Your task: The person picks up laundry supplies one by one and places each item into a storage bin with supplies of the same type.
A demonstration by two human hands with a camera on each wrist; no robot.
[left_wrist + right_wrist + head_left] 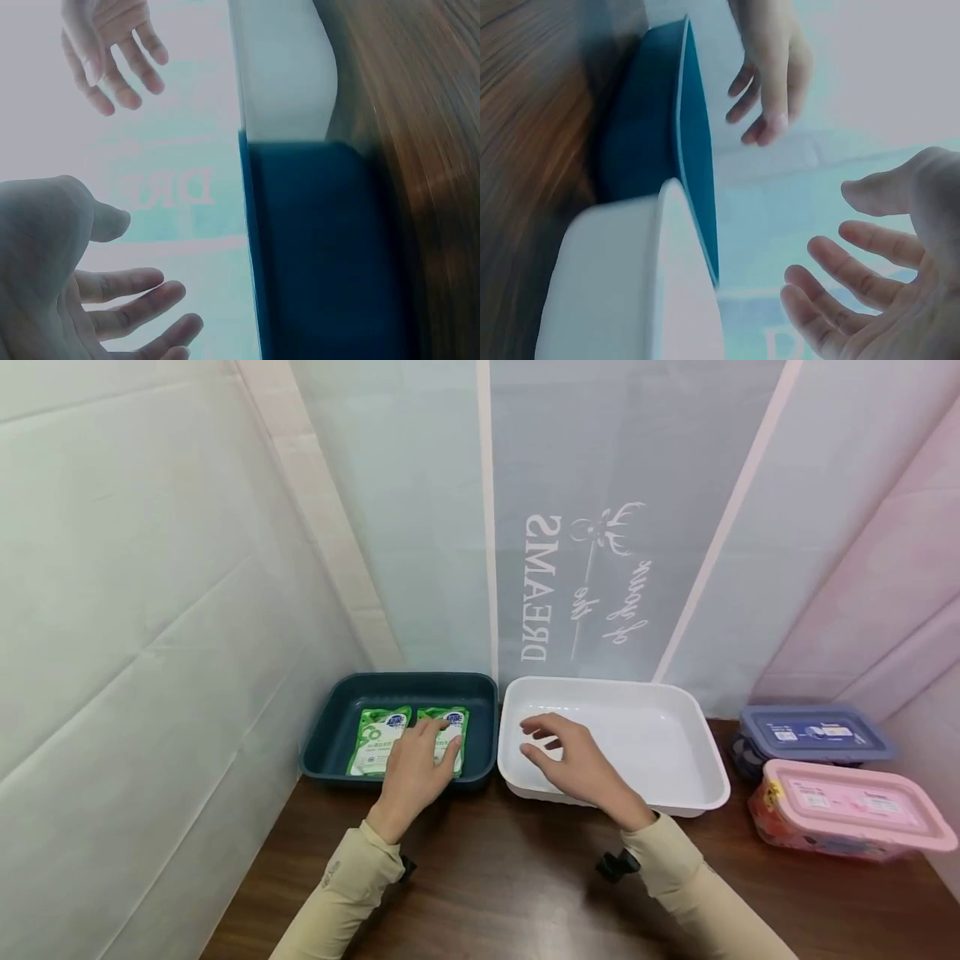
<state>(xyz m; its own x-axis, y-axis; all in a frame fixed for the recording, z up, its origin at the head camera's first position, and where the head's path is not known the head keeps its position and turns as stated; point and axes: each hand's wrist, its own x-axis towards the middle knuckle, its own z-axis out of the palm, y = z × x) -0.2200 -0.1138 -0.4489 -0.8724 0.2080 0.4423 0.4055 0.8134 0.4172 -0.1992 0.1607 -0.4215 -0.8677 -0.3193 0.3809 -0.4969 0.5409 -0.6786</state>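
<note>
In the head view my left hand (420, 764) hovers over the dark teal tray (330, 727), its fingers spread and relaxed with nothing in them. Two green-and-white pouches (381, 739) lie side by side in that tray; the right-hand pouch (459, 720) is partly hidden by my left hand. My right hand (573, 760) is above the left part of the white tray (652, 735), fingers loosely bent and holding nothing. Both wrist views show the hands above the tray rims, with the left palm (37, 247) and the right palm (915, 315) turned inward.
The two trays stand side by side against the curtain-like backdrop (420, 527) on a brown wooden table (510, 893). To the right are a blue-lidded container (817, 732) and, in front of it, a pink-lidded container (847, 810). A pale wall (150, 652) rises on the left.
</note>
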